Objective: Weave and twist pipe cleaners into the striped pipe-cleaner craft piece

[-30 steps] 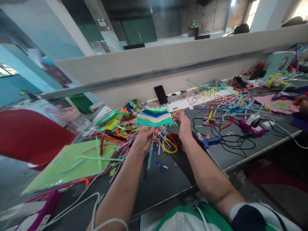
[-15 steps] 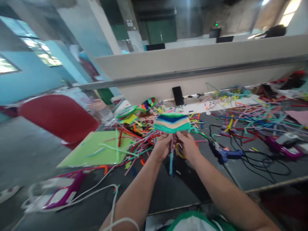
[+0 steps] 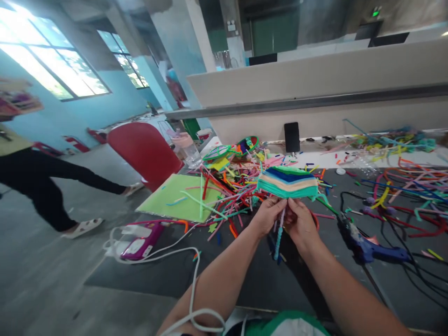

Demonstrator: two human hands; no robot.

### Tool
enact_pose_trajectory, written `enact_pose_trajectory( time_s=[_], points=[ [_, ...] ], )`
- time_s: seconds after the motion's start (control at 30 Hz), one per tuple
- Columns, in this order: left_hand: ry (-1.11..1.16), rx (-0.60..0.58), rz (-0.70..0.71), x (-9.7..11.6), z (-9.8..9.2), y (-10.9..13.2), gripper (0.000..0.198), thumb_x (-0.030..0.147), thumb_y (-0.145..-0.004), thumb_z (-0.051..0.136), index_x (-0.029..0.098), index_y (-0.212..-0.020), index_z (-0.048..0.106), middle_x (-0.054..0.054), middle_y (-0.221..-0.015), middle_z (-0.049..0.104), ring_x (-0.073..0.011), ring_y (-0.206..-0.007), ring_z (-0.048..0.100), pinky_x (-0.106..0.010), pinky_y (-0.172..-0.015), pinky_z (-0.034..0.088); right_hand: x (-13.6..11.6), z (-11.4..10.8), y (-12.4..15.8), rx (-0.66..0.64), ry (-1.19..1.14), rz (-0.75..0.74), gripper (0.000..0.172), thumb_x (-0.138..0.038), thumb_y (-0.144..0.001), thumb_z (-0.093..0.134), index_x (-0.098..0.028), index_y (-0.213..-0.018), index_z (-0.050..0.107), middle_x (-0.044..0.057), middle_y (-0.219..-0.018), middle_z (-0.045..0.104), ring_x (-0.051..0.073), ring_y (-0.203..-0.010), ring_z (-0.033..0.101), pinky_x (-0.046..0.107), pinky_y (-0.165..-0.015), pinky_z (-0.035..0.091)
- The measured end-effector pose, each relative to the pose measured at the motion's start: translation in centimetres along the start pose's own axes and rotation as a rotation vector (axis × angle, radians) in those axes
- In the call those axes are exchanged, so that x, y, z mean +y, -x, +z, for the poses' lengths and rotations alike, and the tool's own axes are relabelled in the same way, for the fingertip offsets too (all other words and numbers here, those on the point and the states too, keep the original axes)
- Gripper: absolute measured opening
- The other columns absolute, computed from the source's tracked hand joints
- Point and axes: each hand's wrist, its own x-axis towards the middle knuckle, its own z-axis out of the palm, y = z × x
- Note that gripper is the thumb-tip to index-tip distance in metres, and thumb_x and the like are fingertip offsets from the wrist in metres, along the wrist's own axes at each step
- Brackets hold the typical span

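Over the dark table I hold up a striped pipe-cleaner fan (image 3: 287, 183) in green, blue, cream and teal bands. Its thin wrapped handle (image 3: 279, 238), lilac above and turquoise below, hangs down between my hands. My left hand (image 3: 269, 217) is closed, its thumb and fingers pinching where the handle meets the panel. Closed at the same spot from the other side is my right hand (image 3: 301, 223). Both thumbs point toward each other just under the panel; the fingertips behind it are partly hidden.
Loose pipe cleaners (image 3: 241, 191) lie heaped behind my hands. A blue glue gun (image 3: 381, 249) with black cords is on the right. To the left are a green sheet (image 3: 168, 198), a purple power strip (image 3: 143, 240) and a red chair (image 3: 142, 151). A person (image 3: 42, 182) walks at far left.
My view has swung left, so things sit further right in the picture. A walking person has come into view at the left. My hands keep the same hold on the fan.
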Motion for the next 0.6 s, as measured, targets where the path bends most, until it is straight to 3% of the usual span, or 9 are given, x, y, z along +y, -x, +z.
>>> enact_pose_trajectory(
  time_s=[0.1, 0.2, 0.23, 0.3, 0.37, 0.47, 0.6],
  points=[
    [-0.114, -0.045, -0.021, 0.3, -0.2, 0.0, 0.037, 0.048, -0.075, 0.067, 0.014, -0.088, 0.066, -0.006, -0.071, 0.066, -0.0133, -0.057, 0.061, -0.026, -0.059, 0.049, -1.5, -0.4, -0.6, 0.012, 0.035, -0.021, 0.018, -0.030, -0.068, 0.075, -0.020, -0.074, 0.060, -0.006, -0.053, 0.058, 0.008, -0.038, 0.048, 0.019, -0.034, 0.035],
    [-0.431, 0.018, 0.041, 2.4, -2.1, -0.1, 0.044, 0.053, -0.080, 0.058, 0.014, -0.097, 0.067, -0.008, -0.081, 0.068, -0.0168, -0.068, 0.063, -0.027, -0.063, 0.048, -3.3, -0.9, -1.3, 0.047, -0.032, -0.135, 0.021, -0.026, -0.067, 0.074, -0.022, -0.085, 0.064, -0.001, -0.077, 0.071, 0.013, -0.064, 0.066, 0.024, -0.054, 0.053],
    [-0.603, 0.101, 0.110, 3.4, -3.2, -0.1, 0.040, 0.050, -0.082, 0.056, 0.014, -0.095, 0.068, -0.007, -0.081, 0.068, -0.0174, -0.071, 0.063, -0.027, -0.065, 0.047, -3.7, -1.1, -1.5, 0.058, -0.052, -0.170, 0.021, -0.024, -0.068, 0.074, -0.022, -0.086, 0.064, -0.001, -0.080, 0.071, 0.014, -0.067, 0.067, 0.025, -0.059, 0.055],
    [-1.001, 0.442, 0.281, 5.2, -5.6, -0.3, 0.028, 0.041, -0.082, 0.057, 0.016, -0.087, 0.069, -0.005, -0.079, 0.068, -0.0194, -0.079, 0.061, -0.029, -0.074, 0.045, -4.2, -1.5, -1.8, 0.069, -0.080, -0.210, 0.018, -0.022, -0.069, 0.073, -0.022, -0.084, 0.064, -0.001, -0.078, 0.072, 0.013, -0.066, 0.067, 0.026, -0.065, 0.057],
    [-1.363, 0.656, 0.239, 6.2, -7.8, -0.4, 0.022, 0.032, -0.083, 0.055, 0.017, -0.084, 0.070, -0.009, -0.085, 0.069, -0.0236, -0.089, 0.060, -0.032, -0.081, 0.042, -4.2, -1.7, -1.9, 0.070, -0.095, -0.212, 0.016, -0.020, -0.069, 0.073, -0.021, -0.083, 0.065, -0.002, -0.076, 0.072, 0.012, -0.062, 0.067, 0.026, -0.065, 0.058],
    [-1.633, 0.644, 0.023, 6.1, -10.0, -0.6, 0.016, 0.026, -0.079, 0.057, 0.018, -0.086, 0.070, -0.012, -0.094, 0.069, -0.0267, -0.094, 0.060, -0.033, -0.080, 0.041, -3.9, -1.7, -1.9, 0.060, -0.097, -0.174, 0.016, -0.020, -0.068, 0.073, -0.021, -0.082, 0.065, -0.003, -0.073, 0.071, 0.011, -0.059, 0.066, 0.023, -0.061, 0.057],
    [-1.641, 0.608, -0.039, 5.2, -10.8, -0.8, 0.014, 0.020, -0.074, 0.061, 0.020, -0.085, 0.070, -0.010, -0.093, 0.070, -0.0257, -0.092, 0.061, -0.031, -0.076, 0.041, -3.7, -1.7, -1.9, 0.054, -0.087, -0.169, 0.015, -0.019, -0.068, 0.074, -0.020, -0.081, 0.065, -0.003, -0.072, 0.071, 0.010, -0.058, 0.066, 0.021, -0.060, 0.056]
  ],
)
